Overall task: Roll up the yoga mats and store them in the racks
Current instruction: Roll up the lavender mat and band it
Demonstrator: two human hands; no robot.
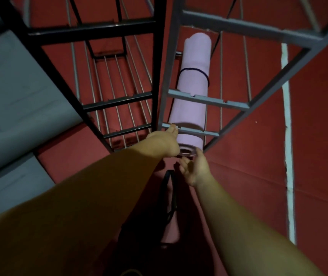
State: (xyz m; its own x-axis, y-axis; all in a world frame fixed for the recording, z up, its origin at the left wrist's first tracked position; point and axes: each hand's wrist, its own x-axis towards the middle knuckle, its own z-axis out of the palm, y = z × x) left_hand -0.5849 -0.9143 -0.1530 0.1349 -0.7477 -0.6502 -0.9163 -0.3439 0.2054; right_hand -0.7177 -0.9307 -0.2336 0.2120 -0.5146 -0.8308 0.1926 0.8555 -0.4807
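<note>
a rolled pale pink foam yoga mat [193, 92] lies in the grey metal rack [207, 100], long axis pointing away. left hand [164, 143] touches its near end, grip unclear; right hand [196, 169] hangs loose just below.

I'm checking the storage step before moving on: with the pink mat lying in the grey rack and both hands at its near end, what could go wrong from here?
1. The rolled pink mat has its near end past the grey rack's front bar; it might slide back out.
2. Only one dark band wraps it, so the ends could loosen.
3. The left hand lies against the bar and could get pinched if the right hand pushes.
</note>
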